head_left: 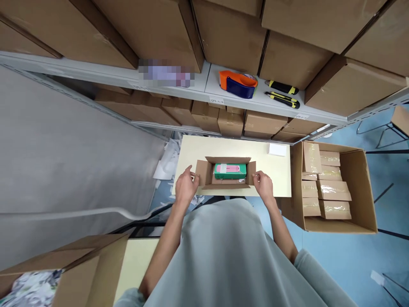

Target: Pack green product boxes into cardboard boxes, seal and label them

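Observation:
On the pale table (198,147) in front of me stands a small open cardboard box (207,172) with its flaps spread outward. Inside it lies a green carton (220,171) with a pink picture and a white label. My left hand (187,186) pinches the box's left end flap between thumb and fingers. At the opposite end, my right hand (263,185) grips the right end flap with curled fingers. A small white stack, perhaps labels or cards (277,149), rests at the table's back right.
A large carton (361,187) of taped boxes stands right of the table. The shelf above holds an orange-and-blue tape dispenser (238,85), two utility knives (283,99) and big cardboard boxes (230,36). Lower left, another carton (92,281) contains crumpled paper; paper scraps (169,160) litter the floor.

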`<state>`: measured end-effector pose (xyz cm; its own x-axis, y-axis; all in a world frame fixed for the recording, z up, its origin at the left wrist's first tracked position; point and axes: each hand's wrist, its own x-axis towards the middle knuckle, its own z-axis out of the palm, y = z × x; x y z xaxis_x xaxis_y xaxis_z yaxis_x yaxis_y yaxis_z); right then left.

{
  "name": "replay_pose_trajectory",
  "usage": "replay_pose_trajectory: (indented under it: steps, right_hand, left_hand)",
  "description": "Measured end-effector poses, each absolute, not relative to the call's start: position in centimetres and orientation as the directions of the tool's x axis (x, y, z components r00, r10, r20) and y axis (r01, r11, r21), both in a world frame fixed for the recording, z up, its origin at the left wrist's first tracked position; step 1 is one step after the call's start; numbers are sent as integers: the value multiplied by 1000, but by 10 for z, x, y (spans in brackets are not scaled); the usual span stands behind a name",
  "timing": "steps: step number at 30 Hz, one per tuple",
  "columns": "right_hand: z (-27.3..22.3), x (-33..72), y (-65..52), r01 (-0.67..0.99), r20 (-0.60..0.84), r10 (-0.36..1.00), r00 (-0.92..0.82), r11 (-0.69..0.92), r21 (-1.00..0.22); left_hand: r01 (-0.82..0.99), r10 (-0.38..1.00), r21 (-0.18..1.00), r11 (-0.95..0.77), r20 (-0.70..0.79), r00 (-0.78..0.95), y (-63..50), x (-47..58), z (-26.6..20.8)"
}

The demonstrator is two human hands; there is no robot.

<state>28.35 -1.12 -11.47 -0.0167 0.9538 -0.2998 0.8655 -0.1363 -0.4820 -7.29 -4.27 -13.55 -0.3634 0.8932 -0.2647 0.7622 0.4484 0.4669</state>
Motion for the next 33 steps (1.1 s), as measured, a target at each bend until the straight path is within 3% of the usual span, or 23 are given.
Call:
replay_pose_trajectory:
  steps: [7, 18, 24, 33]
  right_hand:
    - [-104, 279, -1, 874, -332, 939, -90, -85, -478]
    - [-80, 222, -26, 844, -232, 925, -300, 144, -516]
    - [-66, 139, -64, 764, -174, 827, -534, 385, -517]
    - [-65, -27, -172, 499, -167, 479, -862, 741, -448]
  left_hand:
    - [719, 870, 490, 492, -262, -417, -46, -57, -126]
    - [590, 800, 585, 556, -182, -572, -136, -96, -91]
    - [408, 629, 667, 623, -118, -769, -270, -140, -80]
    - [123, 226, 715, 689, -50, -973, -490, -169, -100]
